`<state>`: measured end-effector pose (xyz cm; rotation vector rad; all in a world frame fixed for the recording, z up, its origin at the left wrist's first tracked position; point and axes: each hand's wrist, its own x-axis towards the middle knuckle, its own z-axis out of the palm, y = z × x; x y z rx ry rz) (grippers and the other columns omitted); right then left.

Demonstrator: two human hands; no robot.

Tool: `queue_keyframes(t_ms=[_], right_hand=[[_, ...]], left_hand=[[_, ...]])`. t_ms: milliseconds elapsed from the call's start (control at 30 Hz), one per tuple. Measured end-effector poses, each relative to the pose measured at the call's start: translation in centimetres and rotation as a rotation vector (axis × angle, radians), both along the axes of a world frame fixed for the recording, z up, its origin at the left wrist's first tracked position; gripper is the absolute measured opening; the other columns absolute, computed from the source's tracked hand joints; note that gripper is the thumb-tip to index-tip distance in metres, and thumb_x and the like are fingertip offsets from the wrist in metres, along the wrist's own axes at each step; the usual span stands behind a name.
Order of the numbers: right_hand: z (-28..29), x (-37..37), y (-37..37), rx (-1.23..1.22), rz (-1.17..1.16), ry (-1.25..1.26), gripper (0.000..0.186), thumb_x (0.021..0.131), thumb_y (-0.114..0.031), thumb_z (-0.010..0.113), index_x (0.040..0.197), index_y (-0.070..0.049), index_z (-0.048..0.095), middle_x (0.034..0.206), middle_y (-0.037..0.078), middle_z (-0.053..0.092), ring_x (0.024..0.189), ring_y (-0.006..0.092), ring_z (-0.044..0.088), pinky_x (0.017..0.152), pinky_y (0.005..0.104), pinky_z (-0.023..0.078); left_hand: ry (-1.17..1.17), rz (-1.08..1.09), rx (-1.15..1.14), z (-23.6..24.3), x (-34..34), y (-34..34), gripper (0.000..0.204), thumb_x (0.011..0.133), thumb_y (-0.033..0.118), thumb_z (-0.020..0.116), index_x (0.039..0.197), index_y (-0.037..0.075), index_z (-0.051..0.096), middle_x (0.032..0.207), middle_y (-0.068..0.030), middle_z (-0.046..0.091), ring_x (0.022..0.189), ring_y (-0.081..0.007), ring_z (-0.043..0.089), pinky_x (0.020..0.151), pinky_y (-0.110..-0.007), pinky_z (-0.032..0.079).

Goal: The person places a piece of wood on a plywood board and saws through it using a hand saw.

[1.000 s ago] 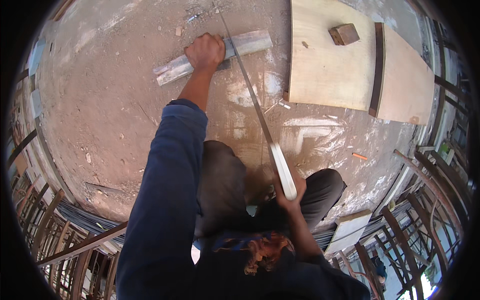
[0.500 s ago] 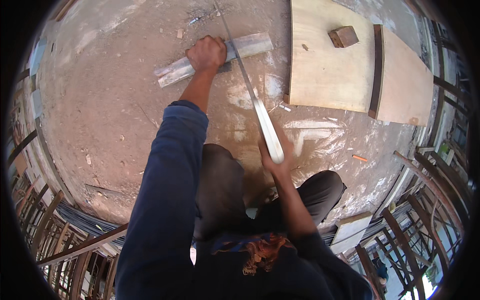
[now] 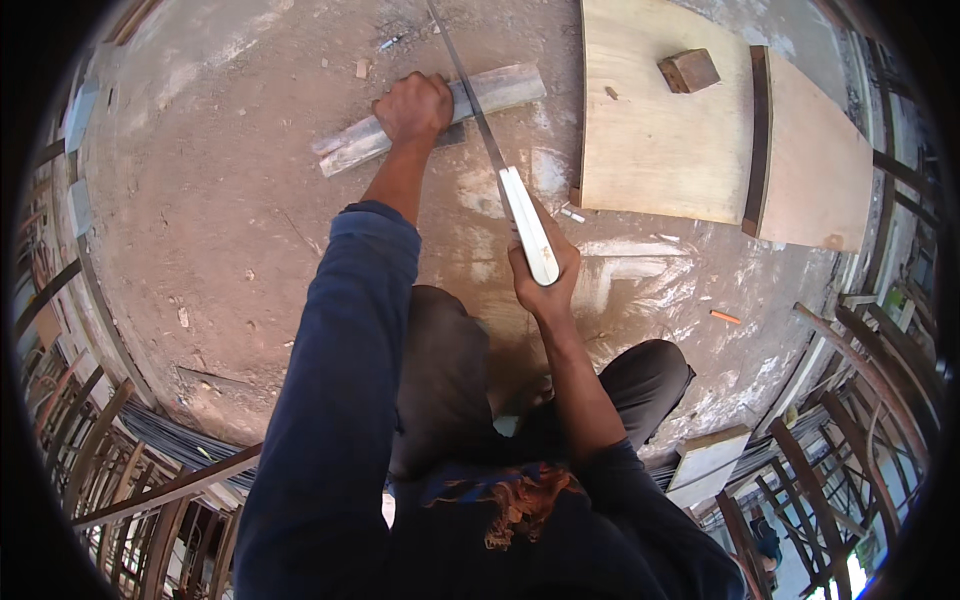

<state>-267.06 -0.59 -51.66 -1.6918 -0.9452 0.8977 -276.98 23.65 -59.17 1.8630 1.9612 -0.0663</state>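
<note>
My left hand (image 3: 413, 106) is clenched around the middle of a pale, worn wooden piece (image 3: 505, 88) that lies slantwise near the floor. In my right hand (image 3: 546, 262) is the white handle of a handsaw (image 3: 532, 225), fingers wrapped round it. The saw's thin blade (image 3: 472, 95) crosses the wood just right of my left hand, its far end running up to the picture's top edge. A small dark block (image 3: 455, 134) shows under the wood beside my left wrist. How deep the blade sits in the wood cannot be made out.
To the right lie two plywood panels (image 3: 665, 150) parted by a dark strip (image 3: 757, 140), with a brown wooden block (image 3: 689, 71) on top. An orange stick (image 3: 725, 317) lies on the dusty floor (image 3: 220, 240). Dark rods (image 3: 170, 440) and timber poles (image 3: 190, 488) line the rim.
My right hand has pushed the saw forward, away from my body, so its handle sits closer to the wood. My left hand and the wood stay in place.
</note>
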Motion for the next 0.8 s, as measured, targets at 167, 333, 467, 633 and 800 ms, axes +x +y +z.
queue_keyframes(t_ms=[167,333,467,633,800], right_hand=[[3.8,-1.2,-11.8,-0.141,0.097,-0.095,0.046,0.083,-0.003,0.063,0.128,0.006,0.057,0.111,0.019,0.069,0.099,0.0233,0.069,0.086,0.0327,0.053],[3.2,0.4,-9.9,-0.058,0.111,-0.170,0.044,0.083,-0.002,0.063,0.126,0.007,0.058,0.106,0.019,0.070,0.093,0.0223,0.070,0.081,0.0328,0.054],[0.4,-0.6,-1.2,-0.110,0.024,0.028,0.051,0.077,-0.003,0.062,0.127,0.001,0.059,0.105,0.017,0.070,0.091,0.0228,0.070,0.079,0.0308,0.053],[5.8,-0.9,-13.1,-0.205,0.115,-0.082,0.043,0.083,-0.003,0.064,0.124,0.008,0.058,0.114,0.021,0.068,0.104,0.0257,0.068,0.091,0.0337,0.051],[1.7,0.4,-7.4,-0.125,0.117,-0.294,0.055,0.078,-0.003,0.063,0.132,0.000,0.055,0.101,0.018,0.071,0.086,0.0209,0.072,0.075,0.0332,0.056]], left_hand=[[0.058,0.014,0.017,-0.8,-2.9,-0.2,0.048,0.093,0.036,0.039,0.099,0.002,0.072,0.100,-0.0257,0.069,0.096,-0.0402,0.067,0.087,-0.048,0.050],[0.031,-0.001,0.035,-0.5,-1.5,-0.3,0.048,0.092,0.036,0.039,0.096,0.003,0.073,0.099,-0.0257,0.069,0.095,-0.0408,0.067,0.087,-0.048,0.050],[0.001,0.011,0.070,-0.9,-0.6,-0.3,0.048,0.092,0.037,0.039,0.095,0.002,0.073,0.097,-0.0257,0.069,0.094,-0.0407,0.067,0.087,-0.048,0.050],[0.054,0.020,0.032,-1.4,-3.6,-0.5,0.048,0.093,0.037,0.039,0.096,0.003,0.073,0.097,-0.0255,0.069,0.095,-0.0402,0.067,0.086,-0.049,0.050],[0.033,0.023,0.014,-0.9,-1.2,-0.5,0.049,0.093,0.038,0.039,0.097,0.003,0.073,0.098,-0.0258,0.069,0.095,-0.0395,0.068,0.086,-0.048,0.051]])
